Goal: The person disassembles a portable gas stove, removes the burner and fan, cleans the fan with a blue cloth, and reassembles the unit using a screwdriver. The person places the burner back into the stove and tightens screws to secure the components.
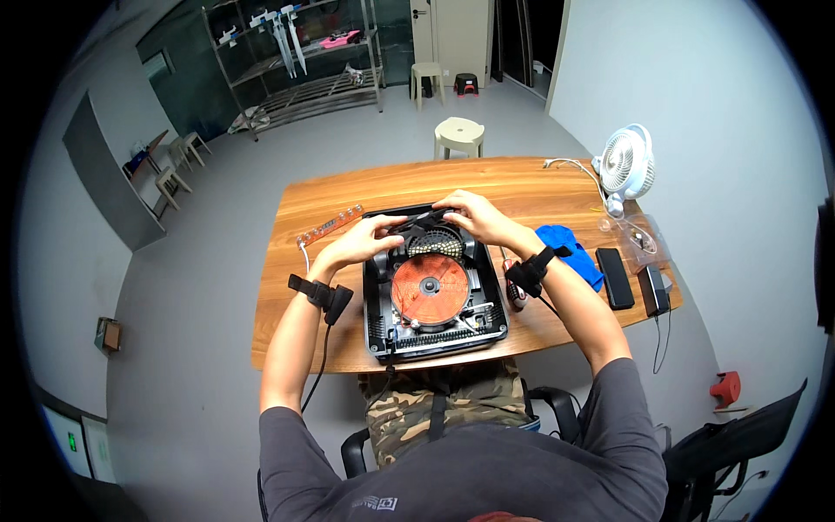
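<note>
An opened induction cooker [374,344] lies in front of me, its black lower shell exposing a round copper-coloured coil [430,287]. Behind the coil sits a round, grille-like part [437,242]. At the shell's far edge, my left hand [370,241] and my right hand [477,217] hold a dark black piece [424,223] between them, fingers bent around its two ends. Its exact kind is hidden by the fingers and the shadow. A red-and-black screwdriver handle [515,296] rests beside the shell, near my right wrist.
An orange power strip [330,224] lies left of the cooker. To the right are a blue cloth [567,252], a black phone-like slab [615,278], a black adapter [654,291], a clear plastic box [642,239] and a white fan [626,165]. A stool [459,135] stands beyond the wooden table [348,190].
</note>
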`<state>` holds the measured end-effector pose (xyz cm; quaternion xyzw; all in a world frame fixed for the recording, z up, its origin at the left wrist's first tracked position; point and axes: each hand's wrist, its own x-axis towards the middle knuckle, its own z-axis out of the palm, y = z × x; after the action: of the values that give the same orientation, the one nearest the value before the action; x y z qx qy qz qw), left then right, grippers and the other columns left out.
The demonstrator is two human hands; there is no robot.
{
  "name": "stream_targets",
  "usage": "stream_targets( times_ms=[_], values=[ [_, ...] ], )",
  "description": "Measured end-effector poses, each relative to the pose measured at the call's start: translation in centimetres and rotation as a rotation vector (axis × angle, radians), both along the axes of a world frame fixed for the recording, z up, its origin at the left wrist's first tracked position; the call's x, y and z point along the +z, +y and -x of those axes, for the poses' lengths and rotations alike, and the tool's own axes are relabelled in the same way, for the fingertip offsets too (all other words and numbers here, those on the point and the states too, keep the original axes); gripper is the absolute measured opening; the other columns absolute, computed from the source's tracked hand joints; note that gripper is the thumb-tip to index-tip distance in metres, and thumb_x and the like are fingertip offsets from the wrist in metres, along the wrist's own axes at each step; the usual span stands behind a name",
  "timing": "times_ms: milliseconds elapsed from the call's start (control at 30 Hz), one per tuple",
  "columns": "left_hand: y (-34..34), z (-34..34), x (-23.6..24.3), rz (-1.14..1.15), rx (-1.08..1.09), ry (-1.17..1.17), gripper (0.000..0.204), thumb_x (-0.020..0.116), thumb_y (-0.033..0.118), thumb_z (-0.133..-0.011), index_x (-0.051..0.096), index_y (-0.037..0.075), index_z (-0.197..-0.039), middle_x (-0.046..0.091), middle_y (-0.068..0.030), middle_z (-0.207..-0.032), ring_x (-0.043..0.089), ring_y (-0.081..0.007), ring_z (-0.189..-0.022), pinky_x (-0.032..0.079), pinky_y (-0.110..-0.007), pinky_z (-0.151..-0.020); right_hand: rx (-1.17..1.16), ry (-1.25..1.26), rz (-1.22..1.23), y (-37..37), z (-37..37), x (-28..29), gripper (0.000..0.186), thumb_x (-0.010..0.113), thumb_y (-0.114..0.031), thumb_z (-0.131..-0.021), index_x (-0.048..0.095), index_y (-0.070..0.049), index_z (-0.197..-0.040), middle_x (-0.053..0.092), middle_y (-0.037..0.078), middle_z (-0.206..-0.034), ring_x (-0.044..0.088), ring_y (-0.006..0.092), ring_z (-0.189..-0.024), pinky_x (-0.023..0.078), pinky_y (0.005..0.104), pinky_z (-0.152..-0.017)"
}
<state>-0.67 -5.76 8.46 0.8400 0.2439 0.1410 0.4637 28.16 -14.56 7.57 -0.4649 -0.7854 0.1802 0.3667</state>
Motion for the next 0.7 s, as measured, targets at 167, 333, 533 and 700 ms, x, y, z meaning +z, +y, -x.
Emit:
stream_targets(
  times_ms=[167, 333, 533, 700],
  values=[
    [1.0, -1.8, -1.6, -0.059, 0.212, 0.022, 0.041, 0.072, 0.007, -0.09, 0.066, -0.002, -0.13, 0.075, -0.0111, -0.108, 0.07, -0.0141, -0.095, 0.057, -0.031, -0.085, -0.021, -0.039, -0.044, 1.2, -0.6, -2.4, 0.034, 0.067, -0.008, -0.095, 0.066, -0.004, -0.129, 0.063, 0.017, -0.123, 0.063, 0.0341, -0.113, 0.052, 0.0404, -0.096],
    [1.0, -2.9, -3.1, -0.308, 0.297, 0.034, 0.041, 0.082, 0.007, -0.079, 0.072, 0.0, -0.119, 0.077, -0.0133, -0.106, 0.073, -0.0196, -0.094, 0.058, -0.034, -0.084, 0.022, -0.124, 0.012, 1.5, -2.0, -3.7, 0.04, 0.068, -0.001, -0.09, 0.065, -0.005, -0.13, 0.06, 0.017, -0.128, 0.06, 0.0357, -0.12, 0.05, 0.0407, -0.102],
    [1.4, -4.0, -5.0, -0.389, 0.337, -0.018, 0.043, 0.084, 0.006, -0.076, 0.072, -0.001, -0.117, 0.075, -0.0157, -0.11, 0.073, -0.0235, -0.101, 0.057, -0.036, -0.089, -0.059, -0.106, -0.016, 1.6, -2.7, -5.2, 0.04, 0.069, 0.001, -0.089, 0.064, -0.009, -0.127, 0.06, 0.013, -0.123, 0.064, 0.031, -0.109, 0.055, 0.039, -0.09],
    [0.6, -4.4, -5.5, -0.573, 0.28, 0.072, 0.041, 0.086, 0.01, -0.074, 0.072, -0.001, -0.111, 0.074, -0.0173, -0.109, 0.069, -0.0354, -0.105, 0.055, -0.042, -0.094, -0.087, -0.069, 0.096, 0.6, -2.7, -5.5, 0.037, 0.07, -0.001, -0.088, 0.064, -0.006, -0.124, 0.059, 0.016, -0.121, 0.06, 0.0371, -0.114, 0.052, 0.0417, -0.095]
  ],
)
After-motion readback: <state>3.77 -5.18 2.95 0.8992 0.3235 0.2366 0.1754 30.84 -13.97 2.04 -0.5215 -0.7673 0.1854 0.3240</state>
